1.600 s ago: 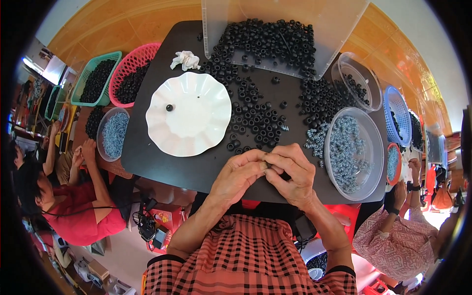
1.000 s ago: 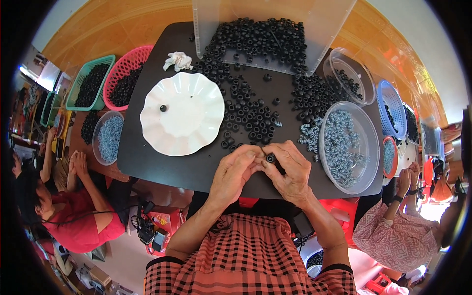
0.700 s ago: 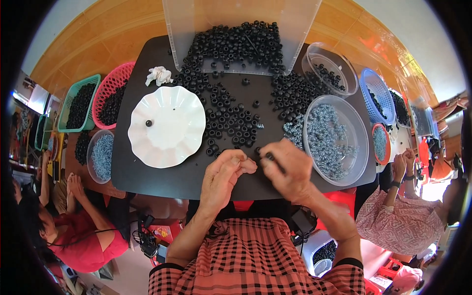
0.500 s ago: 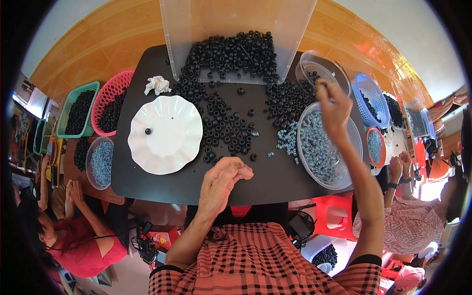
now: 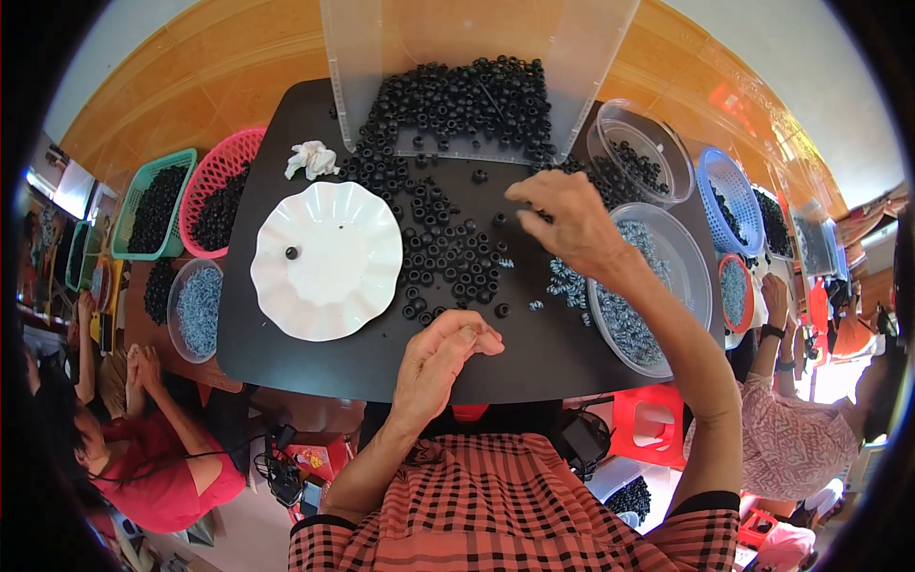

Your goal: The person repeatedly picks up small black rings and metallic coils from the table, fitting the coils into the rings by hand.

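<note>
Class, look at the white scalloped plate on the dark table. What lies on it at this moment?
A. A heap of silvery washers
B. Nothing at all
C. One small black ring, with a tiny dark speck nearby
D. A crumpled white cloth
C: the white plate carries one small black ring near its left side, and otherwise only a tiny dark speck.

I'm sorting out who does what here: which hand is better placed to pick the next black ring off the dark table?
Probably the right hand: it hovers over the scattered black rings with fingers spread. The left hand sits curled at the near edge of the table, short of the rings.
</note>
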`<state>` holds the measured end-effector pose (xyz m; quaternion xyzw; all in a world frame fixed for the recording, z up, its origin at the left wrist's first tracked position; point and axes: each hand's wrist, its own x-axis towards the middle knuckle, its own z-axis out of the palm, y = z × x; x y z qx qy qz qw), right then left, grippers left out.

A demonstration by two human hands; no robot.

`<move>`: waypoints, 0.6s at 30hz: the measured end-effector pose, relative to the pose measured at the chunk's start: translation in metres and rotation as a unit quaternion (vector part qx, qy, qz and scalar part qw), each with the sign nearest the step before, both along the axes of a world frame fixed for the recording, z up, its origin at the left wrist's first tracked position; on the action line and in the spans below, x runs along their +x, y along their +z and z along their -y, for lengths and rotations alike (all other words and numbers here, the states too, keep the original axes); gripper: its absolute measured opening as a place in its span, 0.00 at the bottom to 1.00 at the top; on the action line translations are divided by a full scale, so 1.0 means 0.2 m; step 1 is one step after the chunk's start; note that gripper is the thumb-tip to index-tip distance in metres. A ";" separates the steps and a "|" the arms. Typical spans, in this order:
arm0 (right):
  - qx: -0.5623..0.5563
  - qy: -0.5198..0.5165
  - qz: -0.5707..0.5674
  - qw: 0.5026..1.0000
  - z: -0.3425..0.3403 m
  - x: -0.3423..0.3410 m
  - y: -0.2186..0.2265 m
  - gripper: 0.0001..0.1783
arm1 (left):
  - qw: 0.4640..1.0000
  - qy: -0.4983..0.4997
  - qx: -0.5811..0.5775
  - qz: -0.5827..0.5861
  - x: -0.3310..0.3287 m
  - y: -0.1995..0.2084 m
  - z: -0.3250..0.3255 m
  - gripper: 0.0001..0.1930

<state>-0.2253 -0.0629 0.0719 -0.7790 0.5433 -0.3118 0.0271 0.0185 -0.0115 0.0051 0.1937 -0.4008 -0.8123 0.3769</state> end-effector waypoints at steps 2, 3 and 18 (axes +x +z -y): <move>0.077 -0.020 -0.115 0.990 0.01 0.03 -0.03 0.13 | 1.000 -0.003 -0.001 0.006 -0.02 0.01 0.00 0.10; 0.077 -0.018 -0.117 0.990 0.02 0.04 -0.05 0.13 | 1.000 -0.008 -0.001 0.014 -0.02 0.02 0.00 0.10; 0.117 0.035 0.236 0.964 -0.31 0.37 -0.03 0.20 | 0.988 -0.004 0.114 -0.102 -0.01 0.04 0.02 0.13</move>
